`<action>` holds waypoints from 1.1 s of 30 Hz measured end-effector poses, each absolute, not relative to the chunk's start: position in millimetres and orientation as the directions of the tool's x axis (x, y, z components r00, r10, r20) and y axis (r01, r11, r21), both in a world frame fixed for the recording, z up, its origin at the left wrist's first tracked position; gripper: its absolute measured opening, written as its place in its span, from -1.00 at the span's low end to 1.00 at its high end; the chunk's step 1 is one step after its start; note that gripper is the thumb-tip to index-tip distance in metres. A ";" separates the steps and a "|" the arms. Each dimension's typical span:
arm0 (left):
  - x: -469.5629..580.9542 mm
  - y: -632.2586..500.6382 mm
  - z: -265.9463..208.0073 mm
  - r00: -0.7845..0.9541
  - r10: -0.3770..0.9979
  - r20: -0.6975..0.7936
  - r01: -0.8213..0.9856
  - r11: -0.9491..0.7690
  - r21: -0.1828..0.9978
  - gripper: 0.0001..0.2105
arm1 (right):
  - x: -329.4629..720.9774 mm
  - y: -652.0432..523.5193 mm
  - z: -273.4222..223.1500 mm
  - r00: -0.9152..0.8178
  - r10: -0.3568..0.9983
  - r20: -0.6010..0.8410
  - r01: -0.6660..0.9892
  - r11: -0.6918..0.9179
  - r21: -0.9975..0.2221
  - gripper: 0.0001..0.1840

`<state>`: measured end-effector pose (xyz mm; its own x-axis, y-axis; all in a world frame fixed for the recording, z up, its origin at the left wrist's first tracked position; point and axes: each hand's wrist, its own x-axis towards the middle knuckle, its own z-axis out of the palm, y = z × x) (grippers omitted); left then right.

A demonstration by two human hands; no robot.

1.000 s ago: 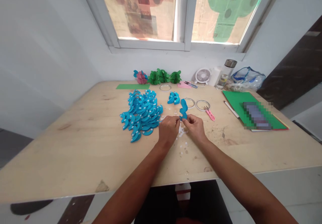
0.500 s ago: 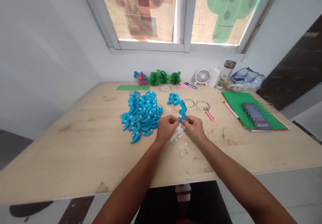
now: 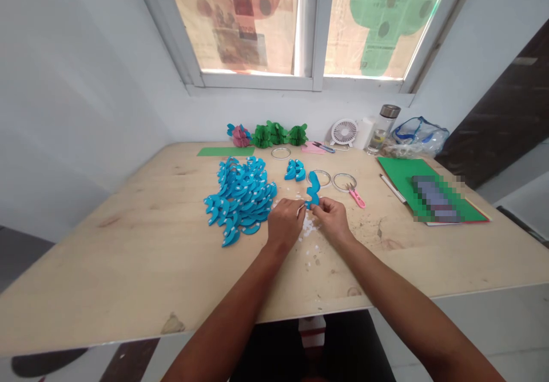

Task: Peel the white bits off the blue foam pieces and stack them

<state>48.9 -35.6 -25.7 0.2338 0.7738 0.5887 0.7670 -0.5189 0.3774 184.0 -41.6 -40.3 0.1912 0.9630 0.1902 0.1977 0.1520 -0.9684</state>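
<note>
Blue paper piece (image 3: 314, 183) is standing up all wavy near the middle of the frame. The right hand (image 3: 332, 217) is pinching its lower end, fingers pretty much together; the left hand's (image 3: 283, 221) fingers are sitting bunched right beside that end, but I'm not managing to tell what they're gripping. For this bit I'd be keeping the pinch light and low so the curves aren't creasing. Pale wood desk (image 3: 128, 267) is filling the lower frame, white scraps (image 3: 309, 226) lying just under the hands. Papered window (image 3: 317, 27) is glowing up top, white wall (image 3: 86, 56) taking the upper left.
</note>
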 end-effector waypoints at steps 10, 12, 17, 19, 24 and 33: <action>52.3 -37.6 -27.8 0.267 0.754 0.601 0.810 -0.513 0.284 -0.81 | 180.3 -46.5 -33.3 0.203 0.949 0.243 0.333 0.166 -0.928 -0.65; 52.7 -36.5 -28.6 0.277 0.758 0.590 0.817 -0.509 0.271 -0.80 | 179.5 -47.2 -33.1 0.198 0.949 0.247 0.338 0.170 -0.926 -0.66; 52.9 -35.0 -29.0 0.274 0.781 0.561 0.830 -0.487 0.273 -0.80 | 177.8 -47.3 -35.4 0.192 0.945 0.263 0.363 0.180 -0.914 -0.69; 52.9 -34.9 -28.6 0.272 0.787 0.554 0.832 -0.482 0.276 -0.80 | 177.5 -47.1 -36.3 0.193 0.944 0.267 0.365 0.184 -0.913 -0.70; 53.5 -35.7 -28.0 0.271 0.799 0.537 0.852 -0.458 0.253 -0.79 | 177.1 -46.4 -36.9 0.191 0.945 0.266 0.357 0.186 -0.915 -0.72; 53.1 -35.6 -26.3 0.198 0.852 0.484 0.828 -0.410 0.382 -0.86 | 177.5 -46.1 -37.1 0.178 0.950 0.255 0.360 0.178 -0.916 -0.72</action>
